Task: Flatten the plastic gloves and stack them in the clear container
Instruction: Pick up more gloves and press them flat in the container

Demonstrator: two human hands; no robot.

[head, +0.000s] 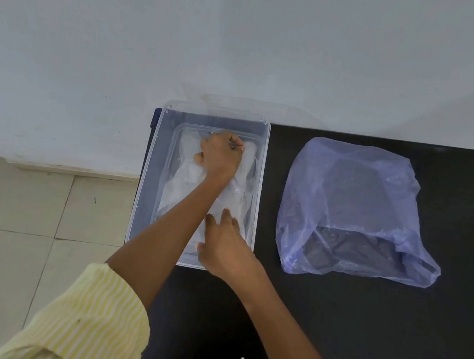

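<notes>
The clear container [147, 167] stands at the left end of the black mat, and translucent white plastic gloves [179, 193] lie flat inside it. My left hand [220, 157] reaches to the far end of the container. Its fingers are curled and pinch the top plastic glove at its finger end. At the near end, my right hand [222, 243] rests palm down on the glove's cuff with its fingers spread. Both arms hide much of the stack.
A crumpled blue plastic bag [347, 200], its mouth facing me, lies on the black mat [360, 331] to the right of the container. A pale wall stands behind. Tiled floor [14, 210] lies to the left of the mat's edge.
</notes>
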